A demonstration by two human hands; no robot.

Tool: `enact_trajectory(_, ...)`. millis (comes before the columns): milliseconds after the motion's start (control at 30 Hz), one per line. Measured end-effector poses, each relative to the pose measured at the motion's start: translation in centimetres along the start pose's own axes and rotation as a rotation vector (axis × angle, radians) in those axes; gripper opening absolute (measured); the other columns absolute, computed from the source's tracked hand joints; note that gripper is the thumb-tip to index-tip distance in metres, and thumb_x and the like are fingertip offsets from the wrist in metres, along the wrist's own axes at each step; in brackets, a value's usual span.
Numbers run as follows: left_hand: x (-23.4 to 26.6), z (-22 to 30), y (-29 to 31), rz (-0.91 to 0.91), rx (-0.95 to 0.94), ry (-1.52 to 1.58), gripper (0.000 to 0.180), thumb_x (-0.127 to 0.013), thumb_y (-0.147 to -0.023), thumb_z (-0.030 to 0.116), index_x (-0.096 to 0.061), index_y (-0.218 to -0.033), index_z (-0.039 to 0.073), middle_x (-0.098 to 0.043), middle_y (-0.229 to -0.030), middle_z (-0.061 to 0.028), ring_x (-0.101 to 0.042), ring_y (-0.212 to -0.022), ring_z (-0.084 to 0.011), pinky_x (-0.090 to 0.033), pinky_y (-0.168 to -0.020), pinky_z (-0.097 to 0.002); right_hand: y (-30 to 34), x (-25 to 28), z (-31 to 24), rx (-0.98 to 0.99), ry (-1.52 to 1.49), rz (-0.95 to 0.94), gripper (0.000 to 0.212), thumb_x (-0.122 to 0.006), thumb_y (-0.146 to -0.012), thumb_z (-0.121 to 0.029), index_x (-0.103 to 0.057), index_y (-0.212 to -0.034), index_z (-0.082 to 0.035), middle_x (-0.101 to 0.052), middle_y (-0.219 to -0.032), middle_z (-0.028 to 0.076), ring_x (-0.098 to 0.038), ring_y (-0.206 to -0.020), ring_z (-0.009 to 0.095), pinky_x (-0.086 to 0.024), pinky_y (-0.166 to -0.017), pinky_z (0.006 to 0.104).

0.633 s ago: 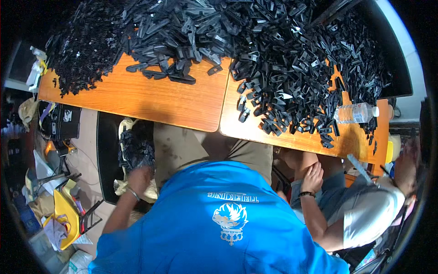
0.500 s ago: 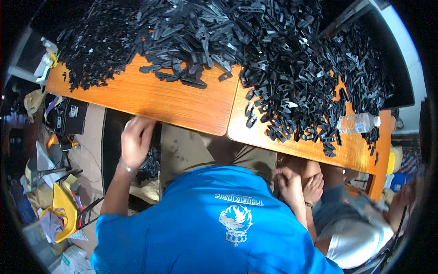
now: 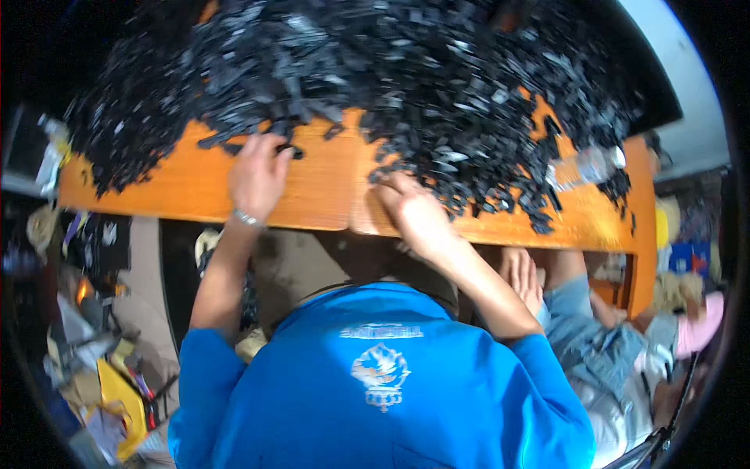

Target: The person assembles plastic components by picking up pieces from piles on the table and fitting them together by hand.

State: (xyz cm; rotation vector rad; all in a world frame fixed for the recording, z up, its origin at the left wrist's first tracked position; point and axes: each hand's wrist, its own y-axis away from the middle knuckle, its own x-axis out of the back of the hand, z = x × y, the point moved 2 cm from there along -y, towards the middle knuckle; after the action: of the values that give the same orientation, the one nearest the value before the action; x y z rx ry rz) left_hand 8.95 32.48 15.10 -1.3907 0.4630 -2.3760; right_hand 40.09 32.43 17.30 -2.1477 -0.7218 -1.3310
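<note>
Loose black plastic pieces (image 3: pixel 289 66) lie heaped across the wooden table (image 3: pixel 312 195). My left hand (image 3: pixel 259 176) reaches over the near edge of the left-middle heap. Its fingers curl over a long black plastic piece (image 3: pixel 293 152), whose end sticks out past the thumb. My right hand (image 3: pixel 418 209) rests at the edge of the smaller black pieces (image 3: pixel 476 148) right of the table seam. Its bent fingertips are among these pieces, and blur hides exactly what lies under them.
A clear plastic bottle (image 3: pixel 586 168) lies on its side at the right, against black pieces. Another person's hand (image 3: pixel 522 273) is below the table edge at the right, beside bare knees. A yellow chair (image 3: pixel 123 410) and bags stand at the lower left.
Both my hands have come up from below the table edge onto the tabletop, the left to a long piece, the right to the smaller pieces. The view has shifted slightly.
</note>
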Motion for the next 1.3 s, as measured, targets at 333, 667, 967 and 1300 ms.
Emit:
enact_trajectory(333, -1.6, 1.2, -0.4, 0.099, 0.001, -0.056, 0.037, -0.088, -0.087, 0.022, -0.064, -0.108, 0.003, -0.061, -0.112, -0.0180, -0.063, -0.110, -0.0413, -0.053, -0.093, -0.0493, -1.9, 0.2, 0.8, 0.031, 0.142, 0.003, 0.019, -0.068, -0.086, -0.008, -0.071, -0.103, 0.000, -0.061, -0.117, 0.018, -0.068, -0.107, 0.035, -0.064, -0.081, 0.0428)
enact_trajectory(667, -0.7, 2.1, 0.8, 0.063, -0.010, 0.021, 0.027, -0.071, -0.086, -0.007, -0.065, -0.111, 0.001, -0.064, -0.118, -0.0191, -0.064, -0.116, -0.0431, -0.052, -0.102, -0.0478, -3.3, -0.1, 1.0, 0.087, 0.341, -0.071, 0.016, -0.069, -0.088, -0.014, -0.072, -0.103, -0.007, -0.065, -0.108, 0.014, -0.073, -0.093, 0.028, -0.064, -0.075, 0.0380)
enact_trajectory(967, -0.6, 0.2, 5.7, -0.097, 0.321, 0.775, 0.034, -0.066, -0.098, -0.005, -0.069, -0.131, 0.002, -0.062, -0.130, -0.0088, -0.063, -0.115, -0.0180, -0.056, -0.092, -0.0302, -2.8, 1.9, 1.3, 0.043, -0.124, 0.142, 0.028, -0.081, -0.085, -0.008, -0.070, -0.110, -0.003, -0.064, -0.109, 0.022, -0.073, -0.092, 0.042, -0.062, -0.078, 0.0485)
enact_trajectory(1300, 1.7, 1.8, 4.7, -0.001, 0.001, 0.182, 0.031, -0.077, -0.088, 0.004, -0.075, -0.119, 0.004, -0.073, -0.112, -0.0161, -0.065, -0.108, -0.0400, -0.050, -0.098, -0.0475, -2.5, -0.6, -2.4, -0.084, -0.068, 0.035, 0.028, -0.085, -0.084, -0.015, -0.070, -0.107, -0.006, -0.068, -0.105, 0.017, -0.074, -0.093, 0.041, -0.062, -0.078, 0.0502)
